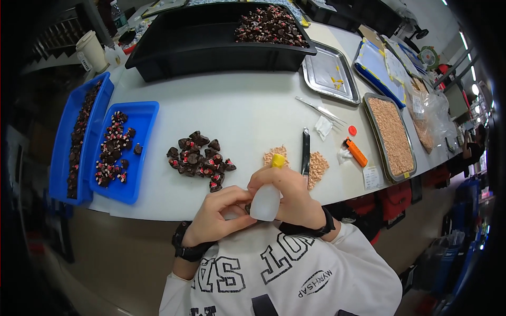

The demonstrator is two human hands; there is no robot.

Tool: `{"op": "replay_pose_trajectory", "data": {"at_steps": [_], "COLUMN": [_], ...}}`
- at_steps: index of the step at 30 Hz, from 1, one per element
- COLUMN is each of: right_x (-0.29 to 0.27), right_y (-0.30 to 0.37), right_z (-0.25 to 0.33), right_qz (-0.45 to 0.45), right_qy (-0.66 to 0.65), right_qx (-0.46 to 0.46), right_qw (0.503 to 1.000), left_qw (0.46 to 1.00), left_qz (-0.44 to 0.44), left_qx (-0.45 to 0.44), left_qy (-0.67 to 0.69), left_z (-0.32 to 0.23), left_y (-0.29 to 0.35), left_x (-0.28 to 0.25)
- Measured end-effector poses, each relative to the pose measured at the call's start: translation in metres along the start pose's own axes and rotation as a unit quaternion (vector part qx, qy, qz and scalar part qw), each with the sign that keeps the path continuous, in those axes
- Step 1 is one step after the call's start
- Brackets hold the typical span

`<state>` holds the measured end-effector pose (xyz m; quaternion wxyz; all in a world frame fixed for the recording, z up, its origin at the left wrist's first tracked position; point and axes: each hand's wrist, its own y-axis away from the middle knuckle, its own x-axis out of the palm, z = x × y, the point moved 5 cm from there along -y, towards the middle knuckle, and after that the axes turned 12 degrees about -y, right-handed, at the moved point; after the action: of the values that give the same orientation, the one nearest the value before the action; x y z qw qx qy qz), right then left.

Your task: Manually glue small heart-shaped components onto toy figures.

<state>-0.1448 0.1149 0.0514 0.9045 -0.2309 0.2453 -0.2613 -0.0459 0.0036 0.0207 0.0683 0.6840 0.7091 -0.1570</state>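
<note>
Head view, over the person's front: a translucent bottle [265,204] was gripped in the right hand [287,190] at the near edge of a white table [226,105], its yellow cap [278,160] pointing away from the shirt [253,266]. It was held close in, probably so both hands could meet in easy sight. The left hand [221,211] bent toward the bottle's left side, fingers drawn together; something small and dark showed at their tips, but I couldn't tell whether they held it. Beyond the bottle lay beige crumbs [269,156] and, rightward, a black-handled tool [305,150], perhaps for a short reach. Left of and beyond the bottle, dark chunks [197,158] were strewn loosely, likely for easy picking. Farther to the bottle's right, tweezers [322,111] and an orange lighter [357,152] lay well apart from them, presumably out of the way. Well left of the bottle, a blue tray [138,176] walled in more chunks; farthest beyond it, a black bin [205,59] seemed to serve as bulk storage
</note>
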Motion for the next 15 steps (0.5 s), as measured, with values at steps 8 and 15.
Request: {"op": "replay_pose_trajectory", "data": {"at_steps": [8,15], "right_x": [-0.011,-0.010], "right_y": [0.000,0.001], "right_z": [-0.003,0.002], "right_qz": [-0.049,0.037], "right_qy": [0.076,0.208], "right_qx": [-0.010,0.037], "right_qw": [0.996,0.977], "left_qw": [0.963,0.943], "left_qz": [-0.170,-0.187], "left_qx": [-0.027,0.025], "left_qy": [0.209,0.275], "left_z": [0.021,0.018], "left_y": [0.013,0.015], "left_x": [-0.001,-0.006]}}
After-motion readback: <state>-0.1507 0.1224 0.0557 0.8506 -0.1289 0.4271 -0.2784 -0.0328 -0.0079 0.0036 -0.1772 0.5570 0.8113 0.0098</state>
